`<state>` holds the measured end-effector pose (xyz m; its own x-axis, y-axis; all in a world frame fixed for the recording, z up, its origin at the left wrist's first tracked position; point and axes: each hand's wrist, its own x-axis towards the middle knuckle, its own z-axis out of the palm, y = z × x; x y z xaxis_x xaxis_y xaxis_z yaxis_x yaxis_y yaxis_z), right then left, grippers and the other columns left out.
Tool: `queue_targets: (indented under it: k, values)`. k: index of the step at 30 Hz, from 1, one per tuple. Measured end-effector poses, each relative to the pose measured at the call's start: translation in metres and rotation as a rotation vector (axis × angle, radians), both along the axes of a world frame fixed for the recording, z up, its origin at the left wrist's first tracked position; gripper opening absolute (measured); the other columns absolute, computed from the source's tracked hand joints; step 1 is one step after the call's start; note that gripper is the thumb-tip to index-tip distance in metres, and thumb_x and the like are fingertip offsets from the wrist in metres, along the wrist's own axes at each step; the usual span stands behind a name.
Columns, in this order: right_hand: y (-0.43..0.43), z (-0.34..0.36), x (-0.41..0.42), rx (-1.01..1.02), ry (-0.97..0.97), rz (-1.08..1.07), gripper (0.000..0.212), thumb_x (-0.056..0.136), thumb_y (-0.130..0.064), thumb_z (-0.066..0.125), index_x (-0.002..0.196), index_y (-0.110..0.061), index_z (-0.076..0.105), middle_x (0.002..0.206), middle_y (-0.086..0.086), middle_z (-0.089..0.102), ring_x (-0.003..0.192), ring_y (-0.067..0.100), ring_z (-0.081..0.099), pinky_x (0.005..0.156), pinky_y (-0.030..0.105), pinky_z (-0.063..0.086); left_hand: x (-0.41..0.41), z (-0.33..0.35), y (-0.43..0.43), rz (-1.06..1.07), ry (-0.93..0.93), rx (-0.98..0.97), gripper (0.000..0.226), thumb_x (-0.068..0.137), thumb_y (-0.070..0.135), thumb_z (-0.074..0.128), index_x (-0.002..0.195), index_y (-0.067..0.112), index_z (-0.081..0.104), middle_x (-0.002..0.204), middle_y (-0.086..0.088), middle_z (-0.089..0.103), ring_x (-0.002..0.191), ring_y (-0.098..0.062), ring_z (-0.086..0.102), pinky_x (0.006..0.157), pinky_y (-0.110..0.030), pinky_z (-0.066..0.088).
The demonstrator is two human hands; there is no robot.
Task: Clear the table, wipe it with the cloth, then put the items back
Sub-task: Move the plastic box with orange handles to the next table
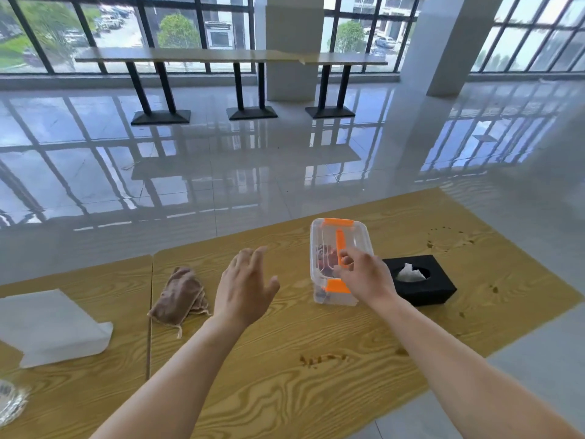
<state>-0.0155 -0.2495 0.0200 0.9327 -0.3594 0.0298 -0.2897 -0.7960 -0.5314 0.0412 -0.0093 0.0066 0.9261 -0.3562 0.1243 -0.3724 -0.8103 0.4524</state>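
A clear plastic box (326,239) with orange clips and an orange handle stands on the wooden table (285,375), right of middle. My right hand (364,275) rests on top of it, fingers pinching the near end of the orange handle. To its right sits a black tissue box (433,289) with a white tissue sticking out. A crumpled brown cloth (182,296) lies left of middle. My left hand (245,286) hovers open between the cloth and the plastic box, holding nothing.
A white folded sheet (50,324) lies at the table's left. A shiny glass object (11,403) shows at the bottom-left edge. Dark stains (323,359) mark the wood near the front, and more stains (449,239) at the far right. Glossy floor and tall bar tables (231,55) lie beyond.
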Motion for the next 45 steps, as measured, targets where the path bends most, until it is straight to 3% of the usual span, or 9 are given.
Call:
queue_targets:
  k: [6, 8, 11, 17, 21, 25, 30, 37, 45]
  values:
    - [-0.075, -0.012, 0.044, 0.02, 0.026, -0.048, 0.028, 0.095, -0.025, 0.065, 0.118, -0.009, 0.065, 0.115, 0.007, 0.07, 0.103, 0.028, 0.066, 0.083, 0.039, 0.053, 0.014, -0.021, -0.077, 0.1, 0.184, -0.08, 0.065, 0.094, 0.039, 0.058, 0.152, 0.018, 0.034, 0.144, -0.008, 0.048, 0.129, -0.028, 0.05, 0.1, -0.038, 0.043]
    - [-0.095, -0.019, 0.059, 0.041, 0.065, -0.051, 0.036, 0.095, -0.024, 0.064, 0.127, -0.009, 0.062, 0.124, 0.011, 0.067, 0.111, 0.031, 0.063, 0.086, 0.04, 0.051, 0.021, -0.028, -0.101, 0.135, 0.246, -0.086, 0.065, 0.095, 0.04, 0.057, 0.152, 0.018, 0.034, 0.143, -0.009, 0.049, 0.127, -0.028, 0.051, 0.1, -0.037, 0.043]
    - [-0.12, -0.033, 0.08, 0.051, 0.134, -0.035, 0.049, 0.092, -0.029, 0.065, 0.137, -0.013, 0.055, 0.133, 0.012, 0.06, 0.12, 0.031, 0.058, 0.092, 0.042, 0.048, 0.033, -0.037, -0.131, 0.185, 0.325, -0.086, 0.066, 0.096, 0.041, 0.055, 0.153, 0.016, 0.033, 0.144, -0.011, 0.048, 0.128, -0.028, 0.051, 0.1, -0.037, 0.042]
    - [-0.142, -0.057, 0.099, 0.068, 0.277, -0.066, 0.063, 0.091, -0.047, 0.066, 0.138, -0.01, 0.046, 0.13, 0.012, 0.057, 0.117, 0.031, 0.057, 0.092, 0.044, 0.049, 0.052, -0.052, -0.16, 0.275, 0.442, -0.065, 0.065, 0.099, 0.046, 0.047, 0.152, 0.012, 0.033, 0.143, -0.015, 0.053, 0.129, -0.03, 0.051, 0.102, -0.039, 0.042]
    - [-0.146, -0.068, 0.105, 0.149, 0.329, -0.083, 0.05, 0.092, -0.05, 0.063, 0.121, -0.011, 0.054, 0.105, 0.004, 0.061, 0.093, 0.023, 0.06, 0.077, 0.039, 0.05, 0.062, -0.058, -0.166, 0.336, 0.552, -0.111, 0.064, 0.099, 0.046, 0.051, 0.148, 0.007, 0.041, 0.136, -0.012, 0.061, 0.125, -0.029, 0.057, 0.099, -0.04, 0.046]
    - [-0.147, -0.072, 0.105, 0.272, 0.3, -0.103, 0.032, 0.094, -0.044, 0.063, 0.106, -0.015, 0.061, 0.095, 0.001, 0.064, 0.086, 0.02, 0.061, 0.08, 0.042, 0.054, 0.063, -0.06, -0.167, 0.375, 0.599, -0.242, 0.027, 0.096, 0.037, 0.058, 0.108, 0.016, 0.07, 0.094, 0.004, 0.072, 0.09, -0.021, 0.068, 0.084, -0.043, 0.056]
    - [-0.142, -0.076, 0.105, 0.398, 0.242, -0.161, 0.019, 0.092, -0.037, 0.066, 0.093, -0.018, 0.065, 0.088, 0.003, 0.069, 0.08, 0.021, 0.066, 0.081, 0.05, 0.059, 0.063, -0.062, -0.166, 0.404, 0.635, -0.336, 0.017, 0.094, 0.032, 0.061, 0.089, 0.021, 0.073, 0.082, 0.0, 0.075, 0.079, -0.024, 0.072, 0.077, -0.05, 0.059]
    - [-0.123, -0.069, 0.1, 0.43, 0.211, -0.116, 0.015, 0.092, -0.037, 0.068, 0.093, -0.021, 0.068, 0.086, -0.001, 0.072, 0.079, 0.018, 0.069, 0.077, 0.045, 0.06, 0.055, -0.061, -0.138, 0.417, 0.617, -0.382, 0.019, 0.091, 0.031, 0.061, 0.087, 0.019, 0.075, 0.084, -0.003, 0.076, 0.082, -0.028, 0.073, 0.076, -0.053, 0.059]
    - [-0.072, -0.056, 0.102, 0.426, 0.181, -0.005, 0.018, 0.092, -0.039, 0.069, 0.097, -0.023, 0.067, 0.087, -0.005, 0.072, 0.08, 0.017, 0.07, 0.077, 0.045, 0.061, 0.037, -0.041, -0.084, 0.46, 0.554, -0.453, 0.013, 0.093, 0.029, 0.063, 0.089, 0.024, 0.075, 0.08, 0.003, 0.077, 0.077, -0.023, 0.074, 0.075, -0.052, 0.06]
